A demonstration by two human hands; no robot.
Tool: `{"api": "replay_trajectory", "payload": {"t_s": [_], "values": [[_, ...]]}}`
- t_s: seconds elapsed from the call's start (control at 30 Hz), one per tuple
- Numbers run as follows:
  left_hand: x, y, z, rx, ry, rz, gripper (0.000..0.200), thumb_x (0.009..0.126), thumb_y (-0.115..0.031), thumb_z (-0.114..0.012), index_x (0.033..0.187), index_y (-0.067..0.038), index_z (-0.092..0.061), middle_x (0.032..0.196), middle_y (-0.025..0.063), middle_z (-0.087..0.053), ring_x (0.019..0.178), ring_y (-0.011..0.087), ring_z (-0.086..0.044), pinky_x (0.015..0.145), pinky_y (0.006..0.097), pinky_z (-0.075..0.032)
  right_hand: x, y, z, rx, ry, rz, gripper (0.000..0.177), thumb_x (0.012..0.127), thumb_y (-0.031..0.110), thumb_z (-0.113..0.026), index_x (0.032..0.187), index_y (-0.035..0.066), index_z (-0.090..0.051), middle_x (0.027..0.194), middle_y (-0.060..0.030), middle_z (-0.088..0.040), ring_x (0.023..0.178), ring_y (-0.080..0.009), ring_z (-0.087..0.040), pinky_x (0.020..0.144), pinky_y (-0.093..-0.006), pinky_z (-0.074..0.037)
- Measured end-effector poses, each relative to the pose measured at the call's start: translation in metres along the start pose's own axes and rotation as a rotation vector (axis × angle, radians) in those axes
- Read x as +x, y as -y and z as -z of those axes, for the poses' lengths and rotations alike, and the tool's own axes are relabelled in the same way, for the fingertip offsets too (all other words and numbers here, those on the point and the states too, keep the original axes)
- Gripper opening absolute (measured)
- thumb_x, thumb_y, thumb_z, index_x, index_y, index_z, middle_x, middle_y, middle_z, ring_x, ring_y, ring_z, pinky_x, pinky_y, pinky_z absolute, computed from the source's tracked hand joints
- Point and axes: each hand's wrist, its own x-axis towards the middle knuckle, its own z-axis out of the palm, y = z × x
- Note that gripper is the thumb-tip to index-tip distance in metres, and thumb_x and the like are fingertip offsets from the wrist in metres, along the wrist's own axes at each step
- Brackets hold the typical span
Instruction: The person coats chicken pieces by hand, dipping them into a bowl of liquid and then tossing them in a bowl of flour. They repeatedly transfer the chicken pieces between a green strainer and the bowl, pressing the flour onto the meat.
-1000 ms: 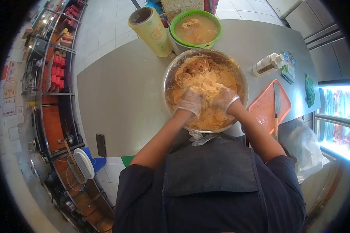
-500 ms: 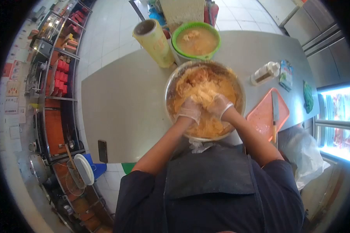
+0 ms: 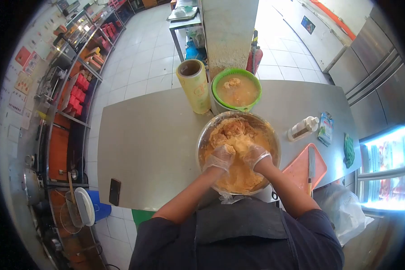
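A large metal bowl point(image 3: 200, 151) holds orange-tan breading flour point(image 3: 239, 179), with coated, lumpy pieces point(image 3: 234, 128) heaped toward its far side. Both my hands wear clear plastic gloves and work inside this bowl. My left hand point(image 3: 221, 157) is curled closed in the left half, flour clumped at its fingertips. Opposite it, my right hand point(image 3: 255, 155) has its fingers closed down into the pale flour mound, the tips partly buried. Just beyond the bowl, a green strainer point(image 3: 214, 90) sits over a pot, with cloudy liquid and a few pieces in it.
A plastic wrap roll point(image 3: 194, 90) stands beside the strainer. To the right are a squeeze bottle point(image 3: 303, 128), a packet point(image 3: 326, 129), a green cloth point(image 3: 348, 150) and a pink tray point(image 3: 297, 170) with a knife point(image 3: 311, 164). A phone point(image 3: 114, 191) lies at the table's left corner.
My view has tipped up, so the table sits lower in it. My hands have drawn slightly apart within the bowl, still in the flour.
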Motion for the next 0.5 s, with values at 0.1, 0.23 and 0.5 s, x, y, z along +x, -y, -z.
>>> {"api": "replay_trajectory", "payload": {"t_s": [0.1, 0.23, 0.5], "values": [[0.027, 0.038, -0.042, 0.008, -0.104, -0.062, 0.037, 0.098, -0.037, -0.057, 0.118, -0.008, -0.068, 0.111, 0.0190, -0.072, 0.104, 0.0389, -0.068, 0.089, 0.0475, -0.053, 0.003, 0.008, 0.004, -0.015, 0.054, -0.057, 0.044, 0.089, 0.040, -0.069, 0.116, 0.006, -0.068, 0.103, -0.0207, -0.072, 0.095, -0.0400, -0.070, 0.084, -0.0476, -0.054], [0.007, 0.022, -0.007, -0.348, 0.037, -0.088, 0.034, 0.099, -0.032, -0.054, 0.113, -0.005, -0.070, 0.109, 0.0169, -0.073, 0.102, 0.0343, -0.069, 0.087, 0.0451, -0.054, 0.000, 0.026, 0.021, 0.167, -0.195, -0.038, 0.041, 0.085, 0.039, -0.071, 0.107, 0.004, -0.071, 0.097, -0.0225, -0.072, 0.088, -0.0399, -0.070, 0.080, -0.0480, -0.055], [0.004, 0.075, -0.032, 0.519, 0.050, -0.558, 0.027, 0.096, -0.027, -0.055, 0.104, -0.007, -0.071, 0.099, 0.0148, -0.072, 0.099, 0.0332, -0.070, 0.081, 0.0438, -0.057, 0.015, 0.025, 0.046, -0.122, -0.003, 0.095, 0.031, 0.088, 0.028, -0.067, 0.106, 0.003, -0.069, 0.104, -0.0184, -0.070, 0.094, -0.0356, -0.069, 0.081, -0.0445, -0.054]]}}
